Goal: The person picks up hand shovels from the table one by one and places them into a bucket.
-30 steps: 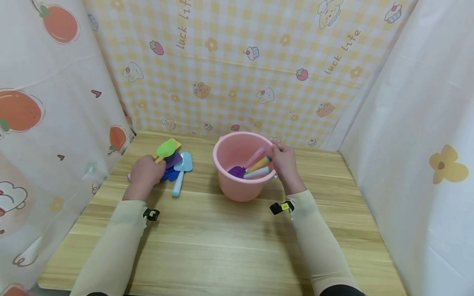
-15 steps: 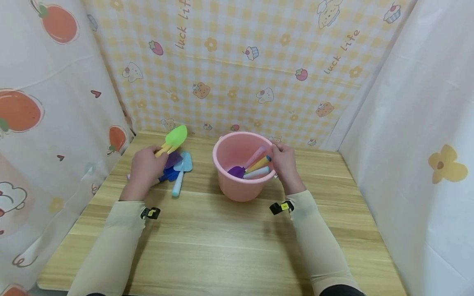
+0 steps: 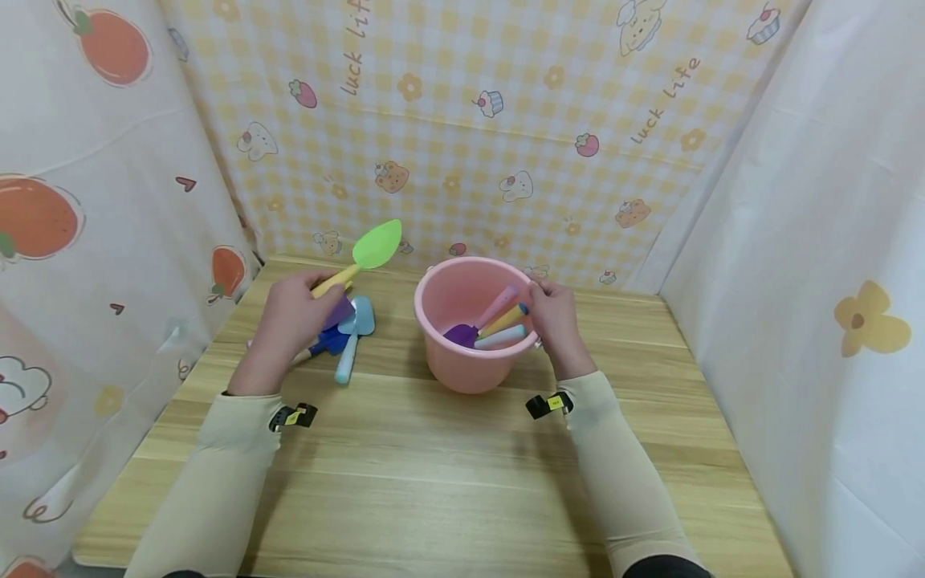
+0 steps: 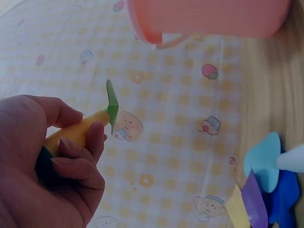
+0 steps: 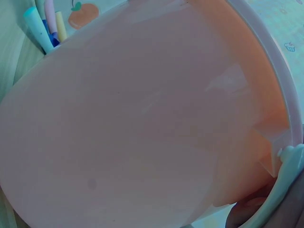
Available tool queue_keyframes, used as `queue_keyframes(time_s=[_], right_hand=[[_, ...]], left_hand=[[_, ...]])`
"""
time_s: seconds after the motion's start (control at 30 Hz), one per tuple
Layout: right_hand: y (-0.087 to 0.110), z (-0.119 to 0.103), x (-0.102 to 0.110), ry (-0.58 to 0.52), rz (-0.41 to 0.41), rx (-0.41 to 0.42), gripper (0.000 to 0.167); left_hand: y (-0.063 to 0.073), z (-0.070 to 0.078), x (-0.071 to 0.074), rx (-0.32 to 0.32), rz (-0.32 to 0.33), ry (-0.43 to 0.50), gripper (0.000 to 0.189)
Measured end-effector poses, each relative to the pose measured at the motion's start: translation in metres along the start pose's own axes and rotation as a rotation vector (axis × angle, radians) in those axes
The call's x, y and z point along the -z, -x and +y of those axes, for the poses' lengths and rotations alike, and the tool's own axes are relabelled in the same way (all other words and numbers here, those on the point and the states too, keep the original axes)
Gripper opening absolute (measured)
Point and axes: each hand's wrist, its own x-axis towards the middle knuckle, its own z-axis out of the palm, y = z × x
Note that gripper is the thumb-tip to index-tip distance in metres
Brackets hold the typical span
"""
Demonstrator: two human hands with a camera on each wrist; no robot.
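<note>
My left hand (image 3: 299, 313) grips the yellow handle of a toy trowel (image 3: 377, 245) with a green leaf-shaped blade, raised above a small pile of toy tools. In the left wrist view the fingers curl round that handle, which has a dark blue end (image 4: 46, 167). My right hand (image 3: 556, 321) pinches the right rim of a pink bucket (image 3: 462, 369) standing on the table. Inside the bucket lie a purple-bladed shovel with a pink handle (image 3: 499, 305), an orange-yellow handle (image 3: 503, 320) and a pale blue handle (image 3: 502, 337).
Under the left hand lie a light blue shovel (image 3: 348, 359), a dark blue tool (image 3: 334, 341) and a purple piece (image 3: 337, 313). Patterned cloth (image 3: 448, 136) hangs behind the wooden table (image 3: 448, 490), with white curtains (image 3: 809, 241) at both sides.
My left hand has lifted the green-bladed trowel off the pile, raising it and moving slightly right. My right hand stays at the bucket rim, and the bucket has not moved.
</note>
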Motion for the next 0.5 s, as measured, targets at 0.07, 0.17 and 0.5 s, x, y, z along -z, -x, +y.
queue_keyframes(time_s=[0.07,0.17,0.5], right_hand=[[-0.001,0.0,0.0,0.001,0.002,-0.002,0.043],[-0.002,0.001,-0.001,0.003,0.003,-0.004,0.044],[-0.003,0.003,-0.001,-0.006,0.002,-0.01,0.043]], left_hand=[[0.001,0.007,0.001,-0.022,-0.012,0.015,0.046],[0.003,0.015,0.001,-0.06,-0.039,0.032,0.04],[0.002,0.035,-0.009,-0.151,-0.122,-0.006,0.038]])
